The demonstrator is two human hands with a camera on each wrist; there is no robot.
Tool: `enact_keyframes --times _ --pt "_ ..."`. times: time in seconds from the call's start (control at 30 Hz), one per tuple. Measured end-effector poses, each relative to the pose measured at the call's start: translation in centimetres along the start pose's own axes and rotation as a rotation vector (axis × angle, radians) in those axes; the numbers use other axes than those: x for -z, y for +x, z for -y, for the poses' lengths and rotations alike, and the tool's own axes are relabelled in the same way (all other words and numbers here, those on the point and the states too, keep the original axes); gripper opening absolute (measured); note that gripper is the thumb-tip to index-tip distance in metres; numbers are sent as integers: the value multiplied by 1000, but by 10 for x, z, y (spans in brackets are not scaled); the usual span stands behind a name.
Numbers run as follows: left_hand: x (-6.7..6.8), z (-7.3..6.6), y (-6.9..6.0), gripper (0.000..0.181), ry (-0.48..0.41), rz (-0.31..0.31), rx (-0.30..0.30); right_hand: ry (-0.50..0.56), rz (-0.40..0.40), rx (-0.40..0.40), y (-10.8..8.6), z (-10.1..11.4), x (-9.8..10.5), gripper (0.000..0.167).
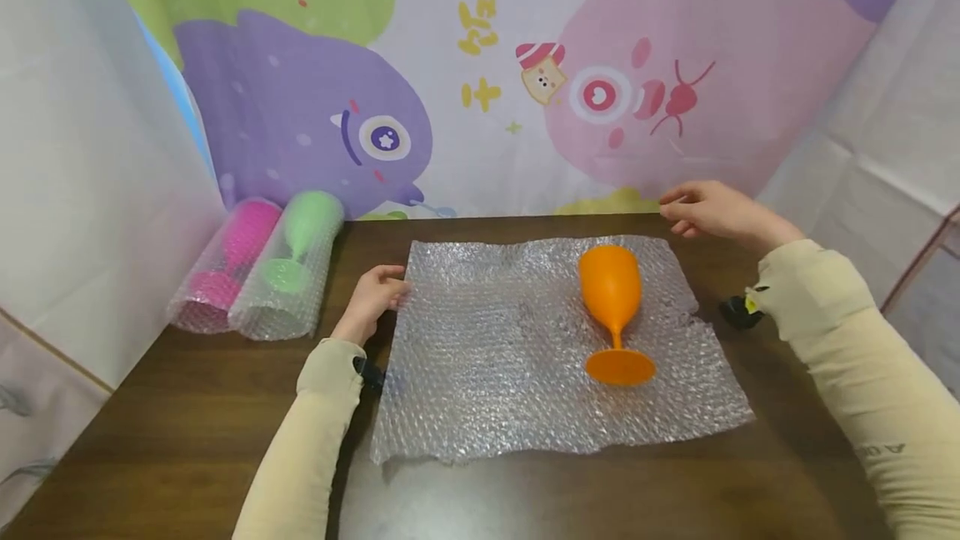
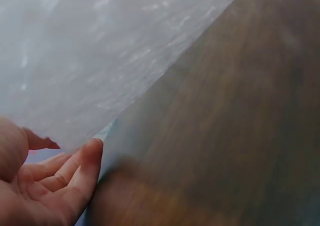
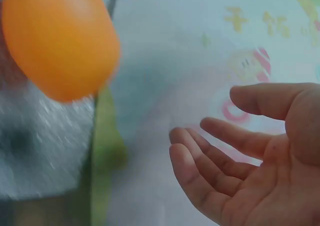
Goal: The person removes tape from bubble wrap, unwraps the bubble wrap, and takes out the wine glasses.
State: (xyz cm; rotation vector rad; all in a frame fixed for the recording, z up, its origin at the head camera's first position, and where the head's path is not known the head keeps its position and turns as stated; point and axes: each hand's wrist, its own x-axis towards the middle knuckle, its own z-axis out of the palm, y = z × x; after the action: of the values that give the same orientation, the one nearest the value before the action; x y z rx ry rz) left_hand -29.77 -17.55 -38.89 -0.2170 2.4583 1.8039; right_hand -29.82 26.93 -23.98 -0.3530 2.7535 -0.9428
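Note:
A sheet of bubble wrap (image 1: 480, 357) lies flat on the table. On its right part an orange goblet (image 1: 617, 290) lies on its side, bowl toward the back and round foot toward the front. My left hand (image 1: 372, 298) is at the sheet's left edge. In the left wrist view, that edge runs between the thumb and fingers of the left hand (image 2: 55, 186), which pinch it. My right hand (image 1: 708, 208) hovers past the sheet's back right corner, holding nothing. Its fingers are loosely bent and apart from the goblet (image 3: 62, 41) in the right wrist view.
At the back left, a pink goblet (image 1: 247, 236) and a green goblet (image 1: 303, 223) lie side by side, each rolled in bubble wrap. A printed cartoon curtain (image 1: 480, 157) hangs behind the brown table (image 1: 187, 415). White cloth walls (image 1: 67, 148) stand at both sides.

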Motion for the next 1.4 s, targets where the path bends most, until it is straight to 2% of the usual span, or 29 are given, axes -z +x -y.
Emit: enact_keyframes --times 0.13,0.27,0.37,0.53,0.67,0.9,1.13,1.3,1.4 --pt "-1 2 0 42 -17 -21 18 -53 20 -25 3 0 -30 55" --pt "-4 4 1 43 -13 -2 13 -86 41 -130 5 -4 -59 72" --pt "-5 4 1 43 -22 3 -11 -32 35 -183 6 -5 -73 82" --pt "-3 4 3 38 -23 32 -45 43 35 -213 9 -8 -84 89" --pt "-1 4 3 35 -23 48 -36 96 63 -248 11 -11 -87 94" --pt "2 -2 -3 38 -21 56 -39 164 89 -248 9 -11 -82 87" --pt "6 3 0 39 35 70 -38 164 10 -216 6 -8 -71 78" --pt "6 2 -1 36 20 83 -68 167 -58 -201 3 -6 -61 76" --pt "6 0 -2 38 -4 94 -59 178 -89 -189 0 -5 -57 76"
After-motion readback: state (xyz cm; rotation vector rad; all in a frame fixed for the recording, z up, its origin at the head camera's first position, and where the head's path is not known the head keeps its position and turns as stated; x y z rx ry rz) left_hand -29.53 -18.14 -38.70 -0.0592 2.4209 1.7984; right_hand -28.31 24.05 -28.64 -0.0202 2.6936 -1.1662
